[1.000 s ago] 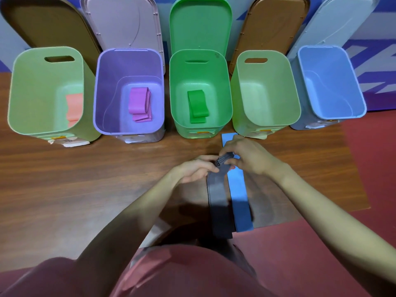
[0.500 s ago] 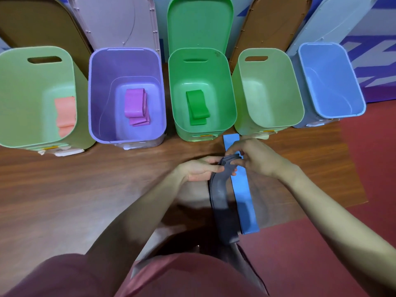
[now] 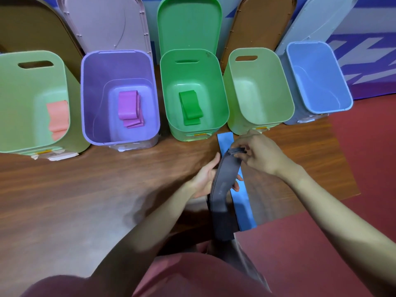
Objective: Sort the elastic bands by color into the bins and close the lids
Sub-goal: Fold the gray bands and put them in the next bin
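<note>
Wooden table (image 3: 85,200) on red floor (image 3: 342,232) holds 5 open bins (image 3: 317,78).

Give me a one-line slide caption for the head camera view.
Both hands, left and right, lift grey bands above a blue band on the table; five open bins behind.

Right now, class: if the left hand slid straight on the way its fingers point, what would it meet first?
The left hand already touches the grey bands; past them, probably the blue band on the table.
</note>
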